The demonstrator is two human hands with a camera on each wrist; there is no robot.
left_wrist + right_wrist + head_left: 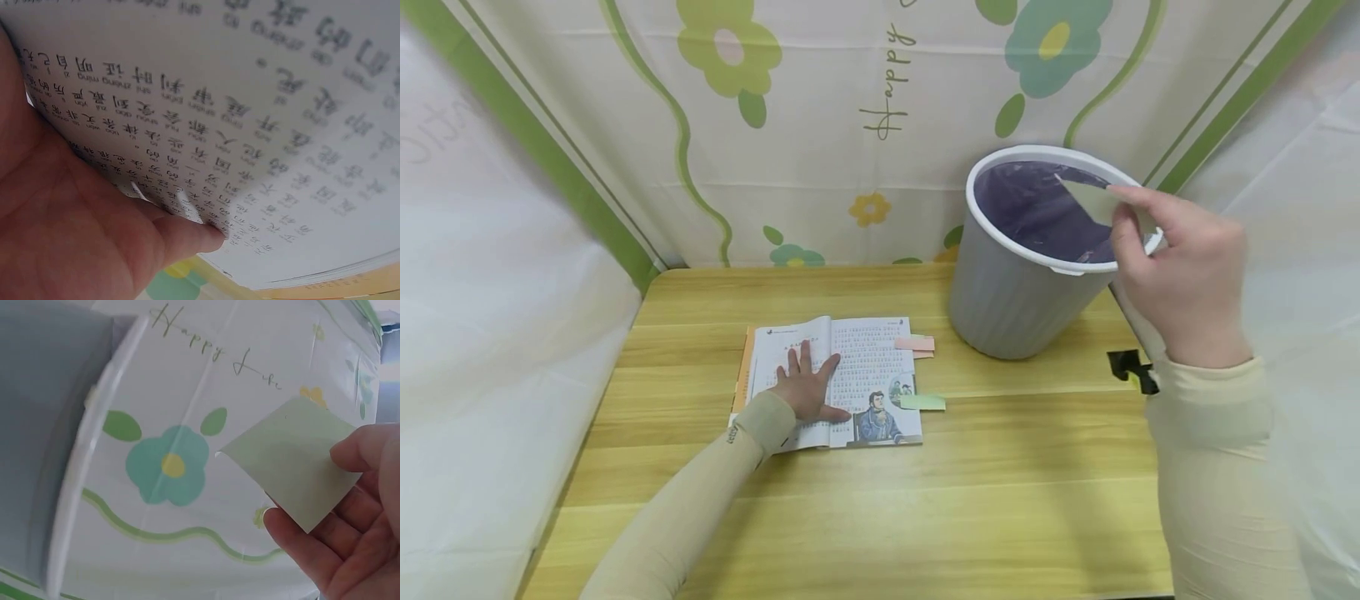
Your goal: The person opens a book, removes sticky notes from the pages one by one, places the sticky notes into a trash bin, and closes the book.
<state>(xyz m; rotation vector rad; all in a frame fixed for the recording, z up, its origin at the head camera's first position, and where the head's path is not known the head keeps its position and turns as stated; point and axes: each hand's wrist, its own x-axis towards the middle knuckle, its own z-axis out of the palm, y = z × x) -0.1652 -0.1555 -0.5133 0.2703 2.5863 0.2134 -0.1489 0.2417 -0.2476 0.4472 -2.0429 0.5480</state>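
An open book lies on the wooden table, printed text and a drawn figure on its right page. My left hand rests on it with fingers spread, across the left page and the middle fold. In the left wrist view its thumb side lies against the printed page. Pink sticky tabs and a green sticky tab stick out from the book's right edge. My right hand pinches a pale green sticky note by one side, over the rim of a grey trash bin.
The bin, lined with a dark bag, stands at the table's back right corner. A black clip-like object sits at the right edge. A flowered curtain hangs behind the table, and white sheets enclose both sides.
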